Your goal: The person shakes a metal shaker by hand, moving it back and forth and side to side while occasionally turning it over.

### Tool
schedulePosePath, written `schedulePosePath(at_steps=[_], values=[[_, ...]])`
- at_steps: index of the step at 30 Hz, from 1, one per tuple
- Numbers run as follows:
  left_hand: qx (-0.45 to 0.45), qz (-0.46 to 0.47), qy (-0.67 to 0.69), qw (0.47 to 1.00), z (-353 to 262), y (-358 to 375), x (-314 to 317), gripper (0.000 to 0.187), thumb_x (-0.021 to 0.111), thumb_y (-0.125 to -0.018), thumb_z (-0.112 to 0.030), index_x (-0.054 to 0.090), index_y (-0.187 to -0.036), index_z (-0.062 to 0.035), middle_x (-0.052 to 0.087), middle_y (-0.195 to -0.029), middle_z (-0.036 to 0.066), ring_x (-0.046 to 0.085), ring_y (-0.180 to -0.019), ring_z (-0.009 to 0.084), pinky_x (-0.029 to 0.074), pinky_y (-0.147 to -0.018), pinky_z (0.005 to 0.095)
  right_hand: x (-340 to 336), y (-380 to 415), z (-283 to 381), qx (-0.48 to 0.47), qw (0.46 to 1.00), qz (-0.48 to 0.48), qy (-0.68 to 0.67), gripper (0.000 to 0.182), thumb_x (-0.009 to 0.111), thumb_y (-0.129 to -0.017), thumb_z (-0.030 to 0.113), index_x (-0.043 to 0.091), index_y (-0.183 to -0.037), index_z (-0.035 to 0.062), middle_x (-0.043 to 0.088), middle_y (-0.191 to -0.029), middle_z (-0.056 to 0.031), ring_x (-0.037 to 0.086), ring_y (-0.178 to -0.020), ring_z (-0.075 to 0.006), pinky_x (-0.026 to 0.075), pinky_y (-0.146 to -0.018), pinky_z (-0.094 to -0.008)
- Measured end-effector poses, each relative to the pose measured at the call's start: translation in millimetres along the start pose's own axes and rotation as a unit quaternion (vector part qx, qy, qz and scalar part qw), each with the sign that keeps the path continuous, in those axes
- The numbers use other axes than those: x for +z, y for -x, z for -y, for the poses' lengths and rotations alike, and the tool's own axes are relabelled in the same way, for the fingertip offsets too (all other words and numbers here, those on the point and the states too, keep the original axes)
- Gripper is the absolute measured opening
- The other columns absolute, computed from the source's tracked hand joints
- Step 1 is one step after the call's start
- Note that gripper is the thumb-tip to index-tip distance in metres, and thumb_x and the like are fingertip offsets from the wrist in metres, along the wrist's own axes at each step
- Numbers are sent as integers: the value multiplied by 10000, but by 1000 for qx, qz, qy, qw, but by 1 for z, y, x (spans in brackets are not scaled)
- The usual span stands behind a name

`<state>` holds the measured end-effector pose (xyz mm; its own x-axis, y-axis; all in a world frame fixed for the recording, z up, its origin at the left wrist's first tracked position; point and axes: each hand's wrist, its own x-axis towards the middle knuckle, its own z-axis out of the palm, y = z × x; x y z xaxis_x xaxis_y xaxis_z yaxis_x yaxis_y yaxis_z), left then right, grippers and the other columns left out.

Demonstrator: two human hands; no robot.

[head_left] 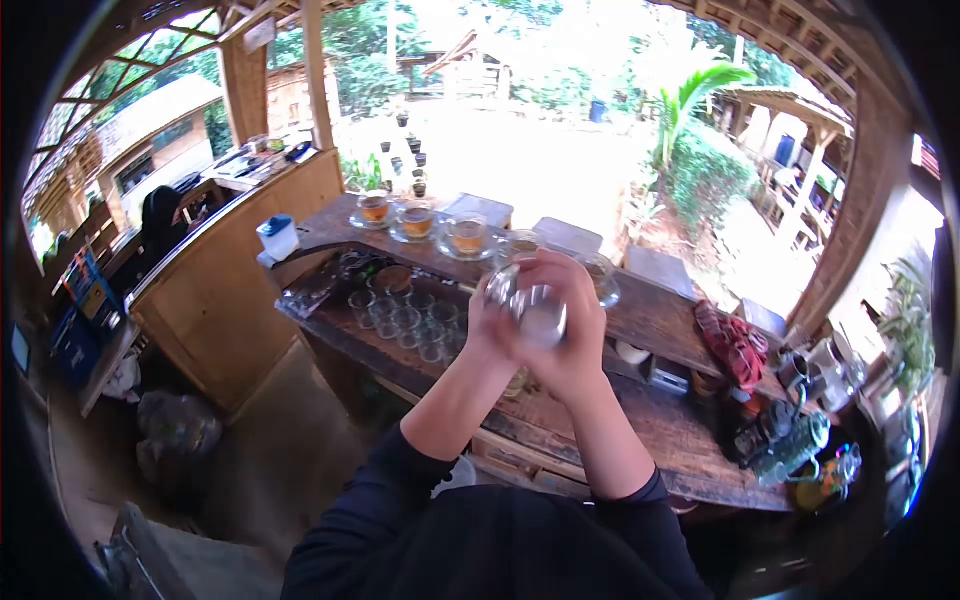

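Note:
My left hand [488, 325] and my right hand [578, 315] are raised together over the wooden counter, fingers closed around a shiny metal container [543, 322]. Blur hides its exact kind. Just behind the hands, a row of glass cups [467, 236] with an amber drink stands on clear saucers along the counter's upper ledge. My right hand partly covers the cups at the right end of that row. Several upturned-looking clear glasses [405, 318] sit on the lower shelf, left of my wrists.
On the ledge's left end is a white tub with a blue lid [279, 238]. A red checked cloth [732, 345] drapes over the right part of the counter [640, 425]. Pitchers [835, 370] and a green glass mug [792, 447] stand at far right. A wooden partition [235, 290] rises at left.

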<state>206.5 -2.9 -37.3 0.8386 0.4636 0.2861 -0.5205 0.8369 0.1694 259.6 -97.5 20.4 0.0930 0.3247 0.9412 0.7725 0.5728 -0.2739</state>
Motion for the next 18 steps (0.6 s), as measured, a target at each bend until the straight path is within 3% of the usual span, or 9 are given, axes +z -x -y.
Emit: schedulePosePath(at_steps=[1, 4, 8, 10, 11, 13, 15, 17, 18], values=[[64, -116, -36, 990, 19, -4, 10, 489, 390, -940, -418, 523, -1218, -39, 614, -1115, 123, 596, -1057, 272, 483, -927, 424, -7, 3, -3, 145, 988, -27, -51, 350, 793, -638, 91, 585, -915, 39, 643, -966, -126, 614, -1010, -320, 486, -849, -393], [-78, 92, 4, 993, 34, -3, 31, 550, 433, -939, -442, 441, -1297, -24, 559, -1205, 154, 554, -1122, 291, 486, -938, 434, -60, 2, 37, -109, 990, -68, 55, 385, 819, -646, 135, 613, -956, 36, 635, -972, -113, 626, -967, -311, 479, -904, -395], [-81, 329, -49, 940, 75, -6, 76, 853, 568, -859, -569, 257, -1411, 2, 481, -1290, 208, 500, -1166, 400, 530, -890, 492, -103, 7, 35, -165, 982, 16, 95, 426, 748, -706, 260, 608, -1063, 74, 608, -1091, -102, 576, -1065, -310, 446, -935, -454], [-213, 300, 94, 925, 94, -32, 61, 724, 501, -884, -553, 355, -1363, -30, 515, -1268, 187, 537, -1143, 346, 491, -936, 465, -137, 18, 39, -190, 969, 68, 143, 468, 702, -747, 344, 605, -1134, 99, 591, -1170, -94, 543, -1130, -309, 424, -956, -493], [-319, 305, 196, 876, 107, -54, 35, 638, 424, -913, -544, 428, -1330, -61, 544, -1259, 149, 542, -1158, 299, 453, -978, 450, -139, 7, 9, -249, 941, -19, 230, 404, 783, -620, 225, 635, -971, 92, 634, -1012, -72, 603, -971, -304, 481, -828, -465], [-119, 59, 5, 991, 148, -76, 22, 533, 400, -932, -490, 510, -1221, -56, 595, -1165, 128, 592, -1072, 266, 472, -954, 436, -141, 14, -16, 105, 984, -122, 75, 375, 793, -603, 110, 594, -918, 65, 633, -934, -102, 606, -911, -331, 485, -811, -426], [-143, 6, 25, 989, 174, -68, 35, 530, 396, -941, -469, 493, -1252, -51, 598, -1154, 140, 603, -1048, 274, 484, -936, 436, -170, 19, 6, 44, 976, -129, 172, 374, 799, -614, 128, 591, -920, 72, 633, -912, -99, 608, -906, -334, 484, -812, -430], [-309, 152, 87, 935, 179, -66, 48, 568, 400, -942, -489, 470, -1293, -48, 582, -1184, 161, 586, -1082, 280, 470, -955, 441, -194, 18, 55, -151, 962, -66, 216, 387, 802, -635, 164, 608, -962, 89, 647, -963, -76, 603, -960, -320, 486, -811, -410], [-294, 209, 68, 930, 187, -60, 65, 615, 414, -932, -519, 432, -1331, -50, 560, -1218, 174, 568, -1108, 295, 459, -965, 456, -210, 25, 72, -203, 935, -12, 290, 388, 771, -706, 209, 618, -1039, 82, 653, -991, -56, 597, -989, -319, 490, -810, -423]])
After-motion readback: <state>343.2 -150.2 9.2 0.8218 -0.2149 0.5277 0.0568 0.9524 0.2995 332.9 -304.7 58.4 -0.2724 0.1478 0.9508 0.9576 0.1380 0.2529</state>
